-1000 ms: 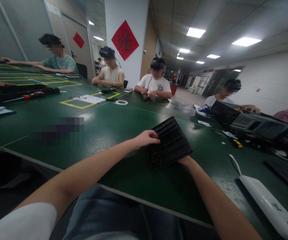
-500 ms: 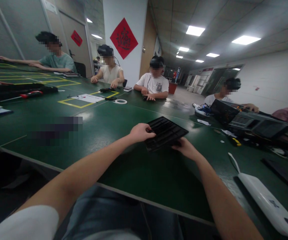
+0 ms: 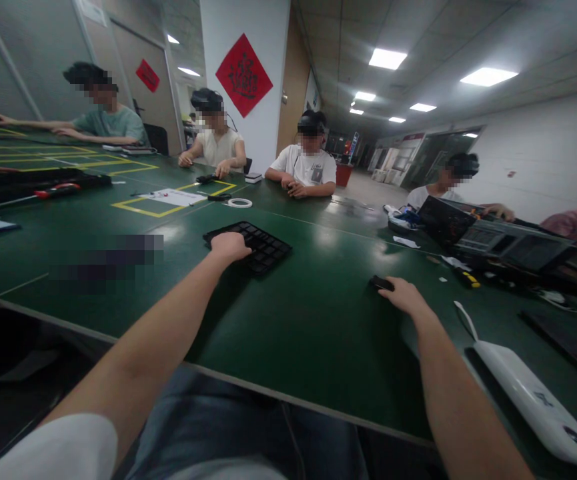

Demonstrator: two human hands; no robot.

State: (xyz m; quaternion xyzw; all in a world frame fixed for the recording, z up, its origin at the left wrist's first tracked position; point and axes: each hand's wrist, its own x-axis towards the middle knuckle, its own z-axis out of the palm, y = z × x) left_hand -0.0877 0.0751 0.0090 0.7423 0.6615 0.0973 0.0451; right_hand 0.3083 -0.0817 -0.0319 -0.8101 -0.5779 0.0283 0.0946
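Observation:
My left hand (image 3: 231, 248) is closed on the near left side of a flat black tray with a grid of compartments (image 3: 268, 252), which is tilted a little just over or on the green table (image 3: 308, 333); whether it touches is hard to tell. Well to the right, my right hand (image 3: 404, 295) pinches a small dark oblong object (image 3: 382, 283) close to the tabletop. The kind of that small object cannot be made out. Bare tabletop lies between the two hands.
A white power bank (image 3: 528, 393) with a strap lies at the near right, beside a dark flat object (image 3: 563, 343). An opened computer case (image 3: 513, 247) stands at the right. Further off are a tape roll (image 3: 239, 203), a red-handled screwdriver (image 3: 58, 191) and several seated people.
My left hand has carried the black tray to the left. My right hand has let go of the tray, moved right and now holds the small dark object.

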